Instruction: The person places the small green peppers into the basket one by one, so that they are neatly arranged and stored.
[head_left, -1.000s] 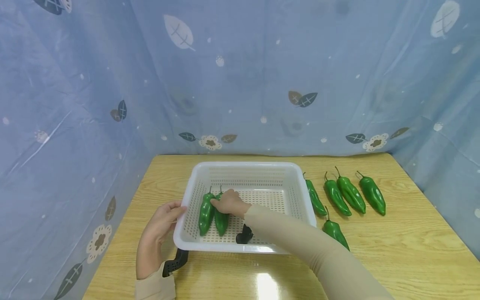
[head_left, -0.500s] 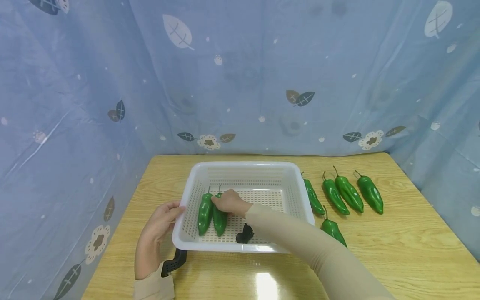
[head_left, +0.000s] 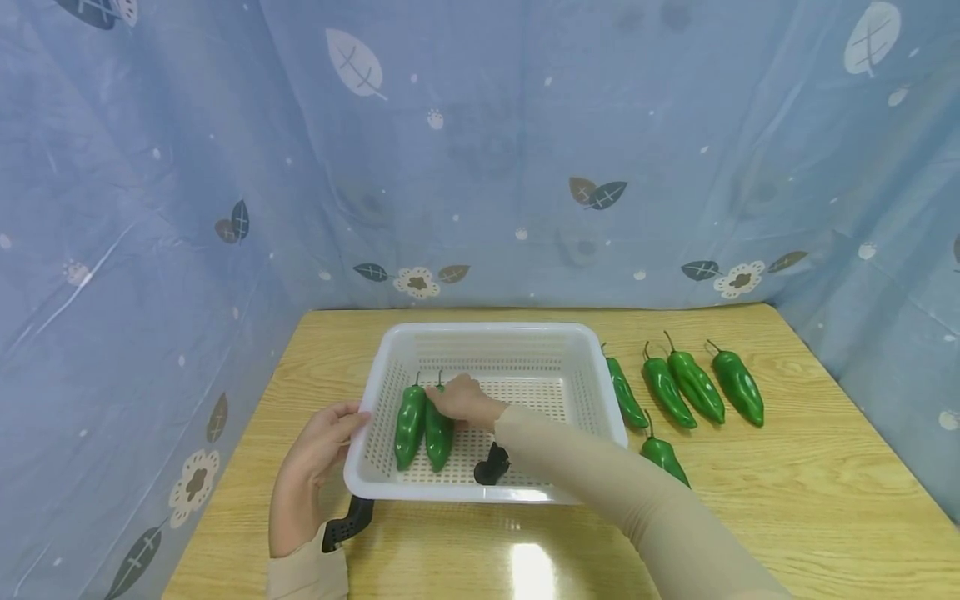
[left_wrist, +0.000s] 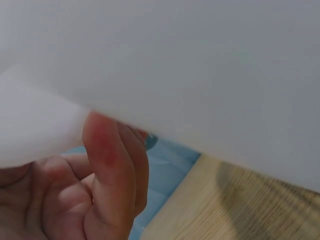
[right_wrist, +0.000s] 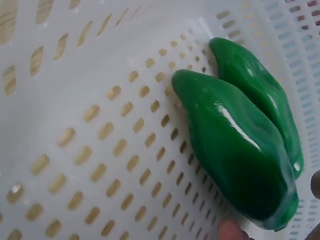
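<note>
Bright, even light; glare on table (head_left: 534, 572) (left-wrist view blurred).

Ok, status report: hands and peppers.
Left hand grips basket rim. Right hand on second pepper, beside first pepper. Nothing in the way.

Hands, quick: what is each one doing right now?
Left hand: grips the basket rim.
Right hand: on a pepper in the basket; grip cannot be told.

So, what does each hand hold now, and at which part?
The left hand grips the white basket at its left rim. The right hand rests on the stem end of one green pepper; a firm grip cannot be told.
</note>
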